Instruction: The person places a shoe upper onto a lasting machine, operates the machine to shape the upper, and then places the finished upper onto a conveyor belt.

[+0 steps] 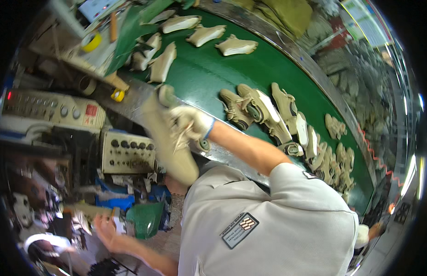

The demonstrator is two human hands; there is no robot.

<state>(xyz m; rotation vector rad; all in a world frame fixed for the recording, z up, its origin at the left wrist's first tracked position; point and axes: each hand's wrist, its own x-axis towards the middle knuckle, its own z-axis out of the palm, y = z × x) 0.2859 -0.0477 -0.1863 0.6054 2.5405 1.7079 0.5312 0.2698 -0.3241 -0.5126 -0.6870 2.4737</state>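
Observation:
My right hand (193,120), in a whitish glove with a blue cuff, is closed on a beige lace-up shoe (174,154) held over the near edge of the conveyor. The shoe is blurred by motion, its toe pointing down. Grey-green sole parts (166,95) show beside the glove; I cannot tell whether they belong to another shoe. My left hand (105,232), bare, reaches to a machine (48,202) at the lower left. A blurred tan form (87,210) lies by its fingers, and whether they grip it is unclear.
A green conveyor belt (199,69) carries several beige shoes (264,110) and pale-soled uppers (236,46). Control boxes with knobs (128,152) stand at the left. Yellow tape (90,41) lies on a bench at the upper left. Another person's arm (375,230) shows at the right.

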